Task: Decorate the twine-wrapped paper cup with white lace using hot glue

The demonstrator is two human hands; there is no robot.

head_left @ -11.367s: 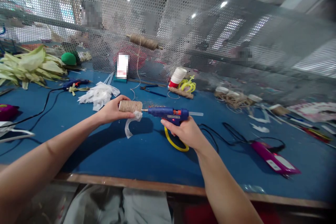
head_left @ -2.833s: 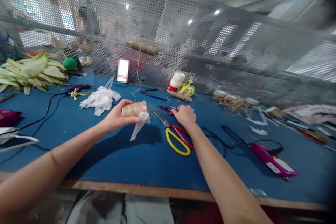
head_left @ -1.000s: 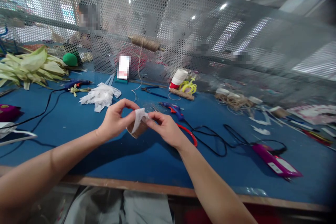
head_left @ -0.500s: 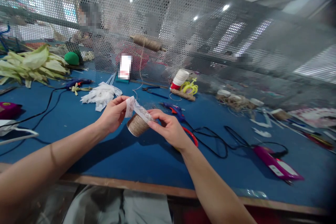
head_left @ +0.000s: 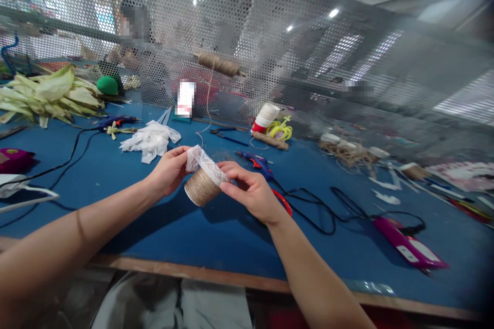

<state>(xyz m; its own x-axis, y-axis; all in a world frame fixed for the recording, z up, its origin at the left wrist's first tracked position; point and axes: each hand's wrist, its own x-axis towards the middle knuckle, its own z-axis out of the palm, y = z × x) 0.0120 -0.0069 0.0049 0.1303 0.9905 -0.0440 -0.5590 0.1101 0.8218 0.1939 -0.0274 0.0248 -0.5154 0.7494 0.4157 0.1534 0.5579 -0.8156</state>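
Left fingers [head_left: 179, 156] pinching lace [head_left: 210, 167], right fingers [head_left: 236, 193] clamped on twine-wrapped cylinder [head_left: 201, 187], blue tabletop [head_left: 216, 247] stretching to brown edge [head_left: 189, 270]

A hand could pass low over the blue table [head_left: 193, 244] between both hands and its front edge. Ahead, a lace heap [head_left: 151, 138] blocks the left hand [head_left: 170, 172]; scissors [head_left: 284, 200] and a glue gun [head_left: 262, 164] crowd the right hand [head_left: 254, 193].

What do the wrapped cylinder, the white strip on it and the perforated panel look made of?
Wrapped cylinder: probably jute twine outside, matte, given its brown, fibrous windings. White strip: likely matte lace, patterned and partly sheer. Perforated panel: perhaps dull metal, being grey with regular holes.
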